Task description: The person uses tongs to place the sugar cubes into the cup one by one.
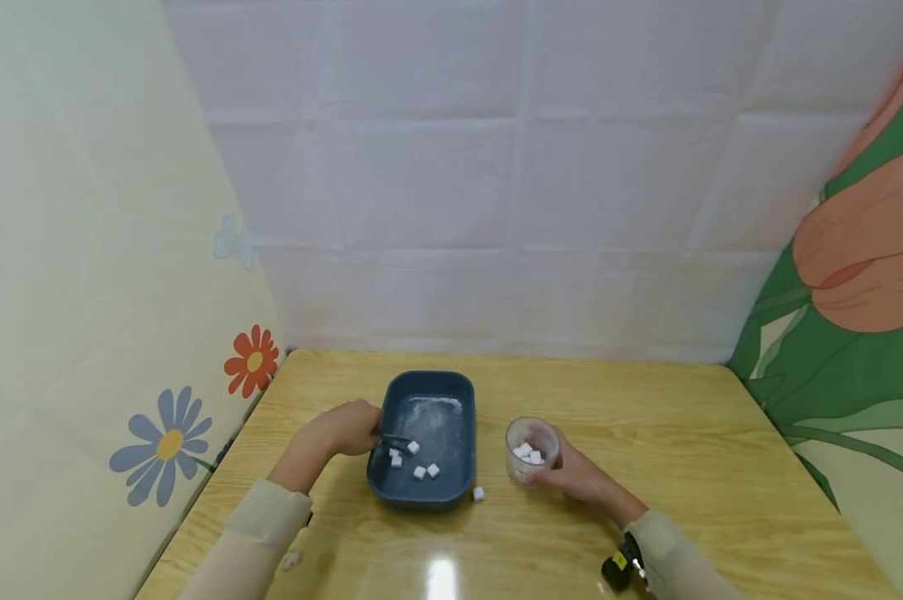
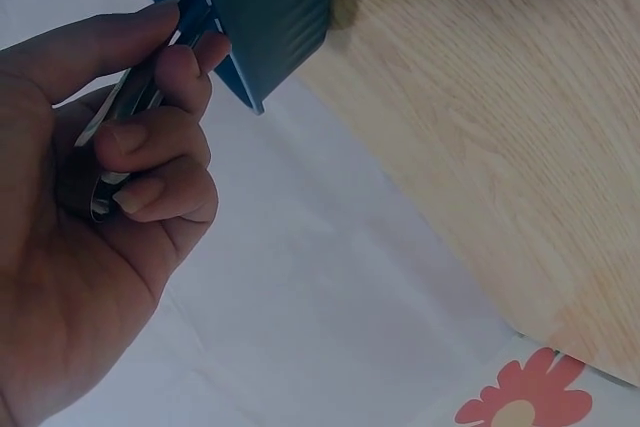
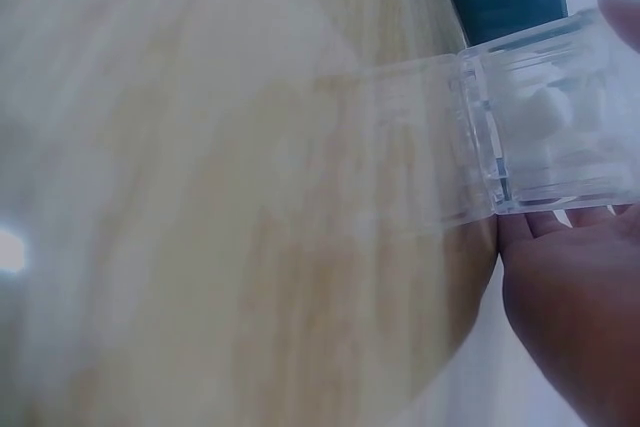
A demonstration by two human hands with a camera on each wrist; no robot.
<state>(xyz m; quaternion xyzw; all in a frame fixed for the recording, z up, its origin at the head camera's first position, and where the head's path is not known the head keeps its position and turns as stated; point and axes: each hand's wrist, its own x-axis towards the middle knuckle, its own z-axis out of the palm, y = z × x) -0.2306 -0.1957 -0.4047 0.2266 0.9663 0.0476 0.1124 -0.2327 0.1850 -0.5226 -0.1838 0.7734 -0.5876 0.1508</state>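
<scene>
My left hand [image 1: 353,427] grips a pair of dark tongs [image 1: 395,439] at the left rim of a dark blue tray [image 1: 438,417]. In the left wrist view the fingers curl round the tongs' metal handle [image 2: 128,97]. Several white cubes [image 1: 419,472] lie in the near part of the tray, one of them at the tongs' tips; whether it is pinched I cannot tell. White powder marks the tray's floor. My right hand [image 1: 571,473] holds a clear cup [image 3: 560,117] upright on the table, with several white cubes [image 1: 527,452] inside.
One loose white cube [image 1: 478,494] sits on the wooden table [image 1: 616,417] between tray and cup. Whitish crumbs [image 1: 291,560] lie near the left forearm. A black object with a yellow label [image 1: 618,562] is at the right wrist. Cloth walls enclose the back and sides.
</scene>
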